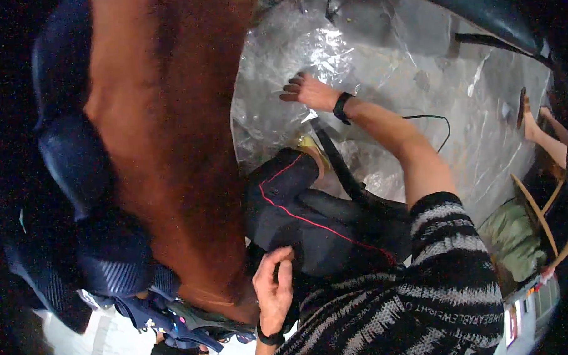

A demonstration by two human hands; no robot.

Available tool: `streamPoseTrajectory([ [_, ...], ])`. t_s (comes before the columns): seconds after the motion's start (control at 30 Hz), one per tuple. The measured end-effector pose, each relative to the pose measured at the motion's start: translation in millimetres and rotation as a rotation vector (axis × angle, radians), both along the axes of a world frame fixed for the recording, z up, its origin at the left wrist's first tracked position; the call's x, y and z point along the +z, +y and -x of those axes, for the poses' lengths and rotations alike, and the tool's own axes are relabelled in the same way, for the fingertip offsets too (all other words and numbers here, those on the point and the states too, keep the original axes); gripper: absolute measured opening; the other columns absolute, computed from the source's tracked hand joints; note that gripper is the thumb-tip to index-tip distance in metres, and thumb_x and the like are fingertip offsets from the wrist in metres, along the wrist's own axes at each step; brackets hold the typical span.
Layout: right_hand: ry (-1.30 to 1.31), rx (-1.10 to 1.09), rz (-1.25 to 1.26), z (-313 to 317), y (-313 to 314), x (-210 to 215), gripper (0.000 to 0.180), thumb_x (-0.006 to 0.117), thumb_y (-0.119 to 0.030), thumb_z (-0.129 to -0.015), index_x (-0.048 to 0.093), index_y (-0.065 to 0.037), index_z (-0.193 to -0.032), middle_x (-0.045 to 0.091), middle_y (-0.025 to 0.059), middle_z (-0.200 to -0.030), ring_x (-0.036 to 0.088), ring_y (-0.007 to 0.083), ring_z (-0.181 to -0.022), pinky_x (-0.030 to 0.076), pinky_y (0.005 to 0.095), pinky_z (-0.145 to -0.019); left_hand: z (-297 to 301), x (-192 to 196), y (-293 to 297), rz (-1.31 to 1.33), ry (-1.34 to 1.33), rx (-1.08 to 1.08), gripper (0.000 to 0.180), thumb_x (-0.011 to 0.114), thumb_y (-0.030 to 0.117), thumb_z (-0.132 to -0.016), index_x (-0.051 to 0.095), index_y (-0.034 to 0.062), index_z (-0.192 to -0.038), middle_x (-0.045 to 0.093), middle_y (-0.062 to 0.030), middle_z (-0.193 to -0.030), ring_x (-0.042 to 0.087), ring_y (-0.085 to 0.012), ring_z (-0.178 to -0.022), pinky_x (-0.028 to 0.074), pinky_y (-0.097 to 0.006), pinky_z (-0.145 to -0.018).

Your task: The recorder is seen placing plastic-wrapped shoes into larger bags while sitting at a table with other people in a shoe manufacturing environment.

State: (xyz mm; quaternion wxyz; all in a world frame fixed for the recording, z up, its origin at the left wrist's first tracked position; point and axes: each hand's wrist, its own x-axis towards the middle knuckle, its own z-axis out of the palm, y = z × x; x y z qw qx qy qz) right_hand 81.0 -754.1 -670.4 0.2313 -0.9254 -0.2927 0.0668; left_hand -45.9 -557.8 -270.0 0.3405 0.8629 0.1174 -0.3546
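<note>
From 9 to 7 o'clock: stack of dark blue padded cushions [77,178], ribbed fabric, lying against a broad brown leather surface [170,131] that fills the upper left from 12 down to 6 o'clock.

6 o'clock: left hand [273,290], black wristband at the wrist. Fingers curled, tips pinching the lower edge of the black shorts [297,208] with red piping. Thumb lies against the fabric. The hand sits just beside the lower end of the brown leather.

Centre: the black shorts cover the person's bent leg, between the leather and the clear plastic sheet [386,67].

12 to 1 o'clock: right hand [306,91], black watch [341,107] on the wrist. Fingers spread and open, palm down, pressing flat on the crinkled plastic sheet; nothing gripped. A black strap [336,160] runs from under the forearm down toward the shorts.

3 to 5 o'clock: striped black-and-white knit sleeve [450,265] on the right upper arm. Thin dark cable [442,125] on the plastic near 2 o'clock. Another person's arm [548,140] at the 3 o'clock rim, well apart.
</note>
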Motion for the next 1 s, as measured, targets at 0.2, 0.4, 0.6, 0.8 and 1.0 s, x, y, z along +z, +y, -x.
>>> streamPoseTrajectory([
  [0.2,0.065,-0.180,0.012,31.2,35.6,-31.7,0.066,0.067,-0.032,-0.073,0.046,-0.022,-0.135,0.049,0.0091,-0.136,0.046,0.0288,-0.124,0.030,0.0504,-0.105,-19.5,58.3,19.8,0.163,-1.029,-0.478,0.026,0.047,0.013,-0.093,0.047,0.0006,-0.116,0.055,-0.0160,-0.102,0.055,-0.0266,-0.084,0.044,-0.040,-0.083],
  [0.4,0.113,-0.208,0.169,46.6,41.9,-56.8,0.069,0.067,-0.030,-0.073,0.045,-0.023,-0.138,0.044,0.0147,-0.141,0.042,0.0351,-0.128,0.026,0.0598,-0.105,-23.7,79.8,16.6,-0.339,-0.780,-0.113,0.022,0.050,0.013,-0.097,0.058,-0.0035,-0.109,0.063,-0.0148,-0.095,0.057,-0.0203,-0.077,0.048,-0.032,-0.072],
  [0.6,0.193,-0.193,-0.073,26.8,62.1,-52.1,0.047,0.046,-0.016,-0.087,0.046,-0.022,-0.134,0.052,0.0057,-0.128,0.048,0.0264,-0.118,0.034,0.0491,-0.104,-11.9,108.2,0.0,-0.501,-0.749,-0.169,0.020,0.054,0.015,-0.094,0.061,-0.0031,-0.100,0.060,-0.0145,-0.097,0.055,-0.0231,-0.090,0.043,-0.037,-0.085],
  [0.8,-0.033,0.001,-0.215,22.5,144.0,-16.4,0.044,0.055,-0.019,-0.084,0.052,-0.025,-0.127,0.055,0.0014,-0.121,0.048,0.0251,-0.119,0.027,0.0508,-0.110,-10.1,109.6,-9.6,-0.559,-0.808,-0.041,0.020,0.056,0.020,-0.093,0.061,-0.0003,-0.094,0.055,-0.0092,-0.089,0.050,-0.0214,-0.085,0.039,-0.035,-0.080],
  [1.0,0.367,-0.393,-0.484,41.4,179.4,-29.3,0.040,0.056,-0.021,-0.083,0.055,-0.018,-0.122,0.058,0.0084,-0.115,0.053,0.0268,-0.112,0.027,0.0556,-0.109,-8.5,120.1,-12.9,-0.540,-0.685,-0.002,0.020,0.058,0.020,-0.093,0.058,0.0009,-0.100,0.054,-0.0099,-0.092,0.050,-0.0214,-0.088,0.040,-0.035,-0.084],
])
